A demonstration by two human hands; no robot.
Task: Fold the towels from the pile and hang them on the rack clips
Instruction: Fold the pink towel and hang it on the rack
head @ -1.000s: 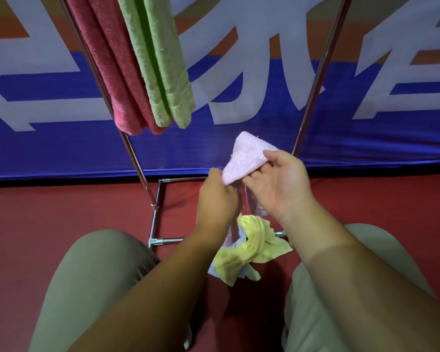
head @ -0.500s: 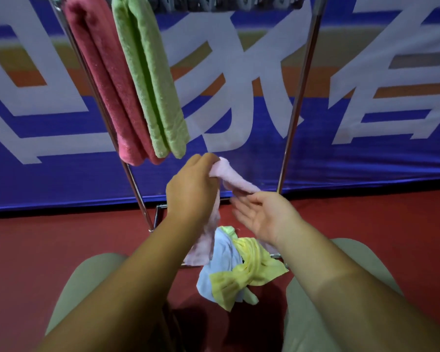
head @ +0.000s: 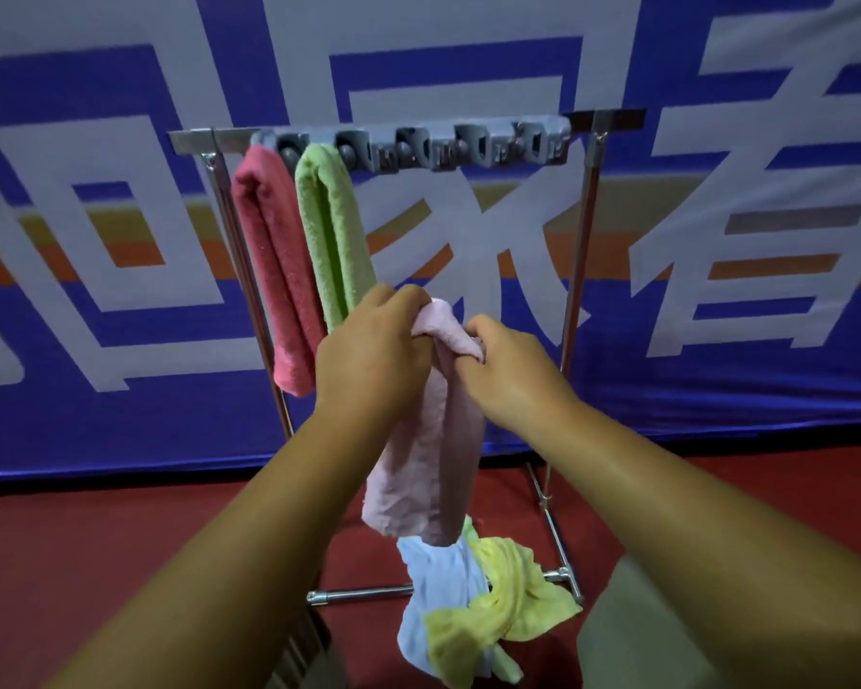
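A folded pale pink towel (head: 426, 464) hangs doubled over in the middle of the view. My left hand (head: 374, 353) grips its top fold from the left, and my right hand (head: 510, 365) pinches the same fold from the right. Above them the metal rack (head: 580, 251) carries a grey strip of clips (head: 448, 149). A red towel (head: 274, 271) and a green towel (head: 334, 236) hang folded from the two leftmost clips. The pile lies on the floor below: a light blue towel (head: 441, 584) and a yellow towel (head: 508, 599).
The clips to the right of the green towel hold nothing. A blue banner (head: 717, 340) with large white characters stands behind the rack. The rack's base bar (head: 359, 595) lies on the red floor (head: 95, 549). My right knee (head: 632, 624) is at the lower right.
Both hands have lifted the pink towel from near the pile up to beside the green towel. My right hand has closed on the fold. The view has tilted up, showing the clips.
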